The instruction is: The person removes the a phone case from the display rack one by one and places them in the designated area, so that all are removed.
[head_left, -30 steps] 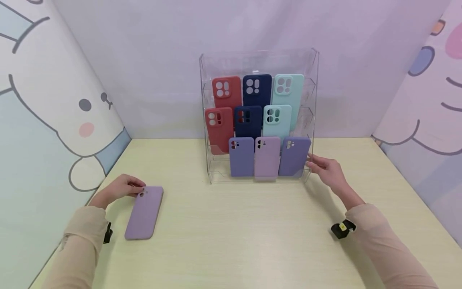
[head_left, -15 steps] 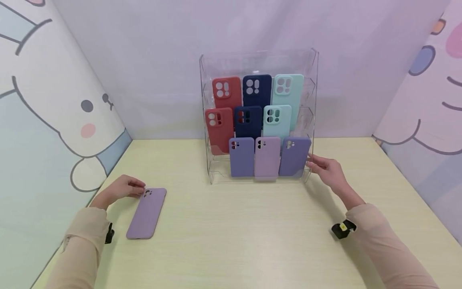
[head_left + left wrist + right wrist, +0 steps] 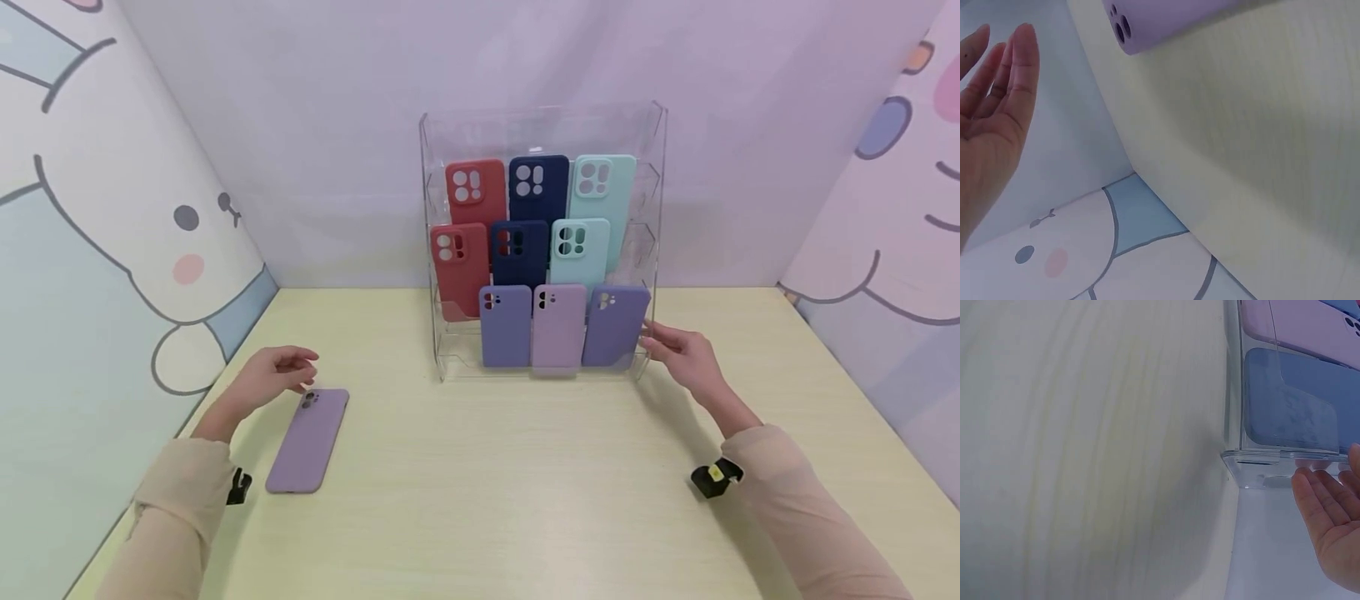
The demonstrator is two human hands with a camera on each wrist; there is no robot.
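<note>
A lilac phone case [image 3: 307,446] lies back side up on the table at the left, its camera cutouts at the far end. My left hand [image 3: 273,379] hovers just above that end, holding nothing; in the left wrist view its fingers [image 3: 1022,81] are extended, away from the case. My right hand [image 3: 686,362] is at the right side of a clear acrylic display rack [image 3: 465,133]. In the right wrist view, its fairly straight fingers [image 3: 1313,494] touch the rack's side panel from outside. Beside them, behind the rack's front lip, stands a blue-purple phone case [image 3: 1297,400].
Red [image 3: 459,275], navy [image 3: 521,250] and mint [image 3: 581,250] cases fill two upper tiers of the rack. Its lowest tier holds a lilac case [image 3: 558,329] between two blue-purple ones. Cartoon-print panels [image 3: 90,208] border the table on both sides.
My left hand has let go of the lilac case and risen above its far end. The case has turned and shifted slightly right. My right hand has stayed at the rack's side.
</note>
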